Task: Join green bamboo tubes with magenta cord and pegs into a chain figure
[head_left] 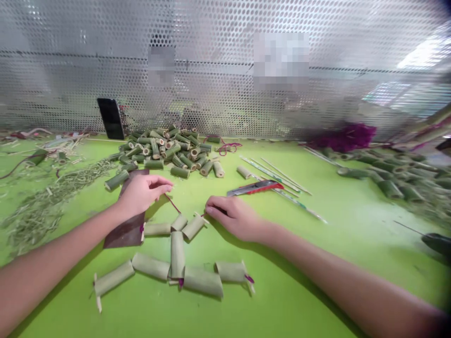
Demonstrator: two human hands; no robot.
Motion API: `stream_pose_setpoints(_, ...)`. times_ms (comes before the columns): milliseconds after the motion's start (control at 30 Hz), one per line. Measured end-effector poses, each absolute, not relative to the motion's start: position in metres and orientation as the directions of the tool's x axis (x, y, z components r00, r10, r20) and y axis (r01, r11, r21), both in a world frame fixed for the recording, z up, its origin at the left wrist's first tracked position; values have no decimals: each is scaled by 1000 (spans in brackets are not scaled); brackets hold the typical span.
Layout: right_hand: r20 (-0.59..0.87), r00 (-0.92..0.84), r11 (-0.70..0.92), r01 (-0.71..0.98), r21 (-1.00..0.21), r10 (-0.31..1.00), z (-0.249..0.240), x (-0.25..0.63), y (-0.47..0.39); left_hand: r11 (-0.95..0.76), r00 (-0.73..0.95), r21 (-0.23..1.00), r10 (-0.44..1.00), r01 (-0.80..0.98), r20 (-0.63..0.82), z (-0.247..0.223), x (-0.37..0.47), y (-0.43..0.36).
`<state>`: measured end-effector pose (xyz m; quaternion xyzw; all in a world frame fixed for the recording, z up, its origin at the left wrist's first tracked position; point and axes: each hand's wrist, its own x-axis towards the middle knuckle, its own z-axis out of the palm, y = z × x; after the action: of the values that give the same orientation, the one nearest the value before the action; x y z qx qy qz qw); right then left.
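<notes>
My left hand [146, 191] is closed in a pinch on a dark red string [172, 203], which runs down to a short bamboo piece [179, 222]. My right hand [229, 217] is closed beside the slanted bamboo piece [193, 228] on the right; what its fingertips hold is too small to tell. Below these, an upright bamboo tube [177, 255] meets a row of peeled tubes, among them one at the left [114, 278] and one at the right [230, 271], with small sticks at the outer ends. A dark brown sheet [127, 234] lies under my left wrist.
A heap of cut bamboo tubes [172, 149] lies at the back, near a standing phone [111, 118]. A red cutter knife [255, 188] and thin sticks [275, 174] lie beyond my right hand. Shavings [38, 211] spread at left; more bamboo [391, 176] lies at right.
</notes>
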<state>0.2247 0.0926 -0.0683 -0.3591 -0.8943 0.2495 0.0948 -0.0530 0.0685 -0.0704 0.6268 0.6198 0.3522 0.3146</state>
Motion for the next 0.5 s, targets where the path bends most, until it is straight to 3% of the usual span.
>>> stream_pose_setpoints(300, 5, -687, 582, 612, -535, 726, -70, 224, 92, -109, -79, 852, 982, 512, 173, -78, -54, 72)
stream_pose_setpoints(500, 140, -638, 603, 598, -528, 757, -52, 223, 94, -189, -65, 868, 967, 460, 246, -79, -53, 72)
